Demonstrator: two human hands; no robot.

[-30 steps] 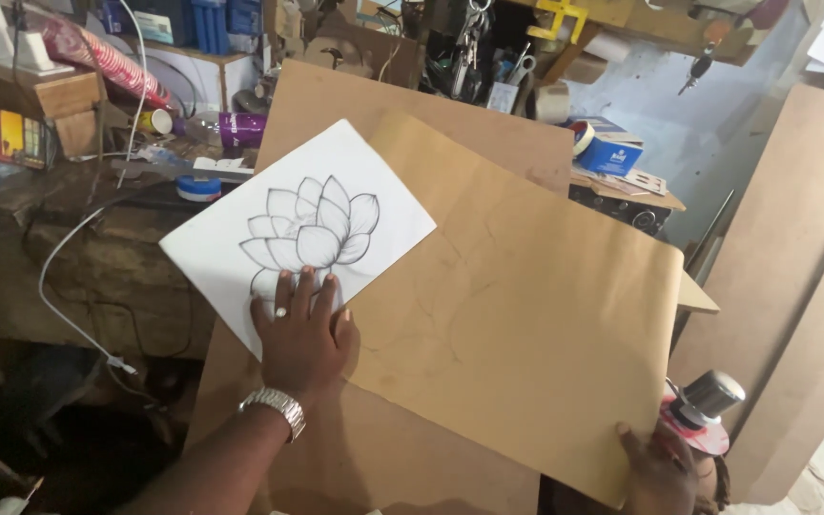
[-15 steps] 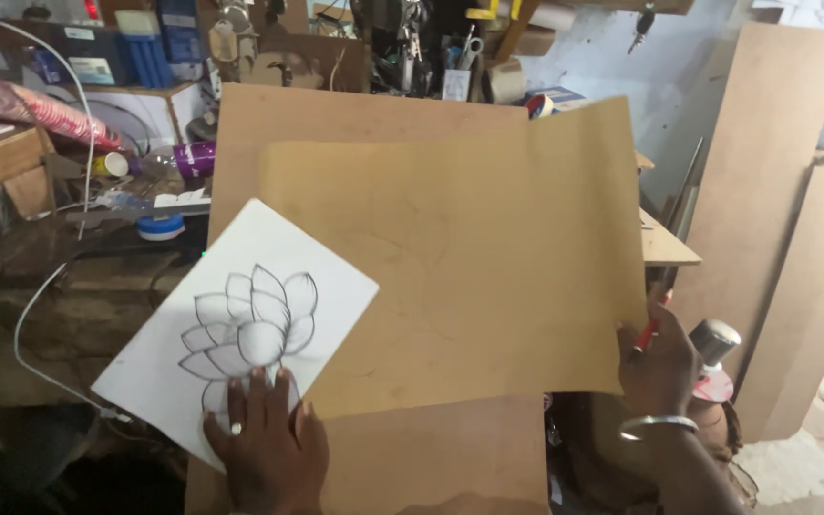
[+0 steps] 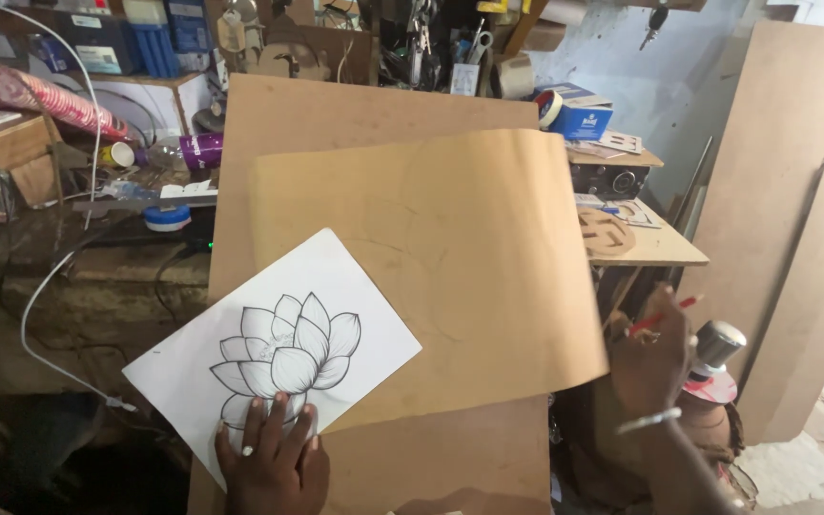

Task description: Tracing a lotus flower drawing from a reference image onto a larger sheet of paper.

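Note:
My left hand [image 3: 274,463] lies flat, fingers spread, on the lower edge of a white sheet with a black line drawing of a lotus flower [image 3: 283,353]. The sheet rests on a large tan paper sheet [image 3: 441,257], which lies over a brown wooden board [image 3: 336,110]. My right hand [image 3: 648,360] grips the right edge of the tan paper and also holds a red pencil [image 3: 662,317] between its fingers. The tan paper's right side curls upward.
A cluttered workbench [image 3: 69,238] stands to the left with boxes, a purple bottle [image 3: 197,150], tape roll and white cable [image 3: 45,305]. A small table with wooden cut-outs [image 3: 627,234] sits to the right. Tall boards [image 3: 774,191] lean on the right wall. A spray can [image 3: 712,358] stands beside my right hand.
The lotus sheet and my left hand have slid down and left. My right hand has come up along the tan paper's right edge, swinging that sheet straighter over the board.

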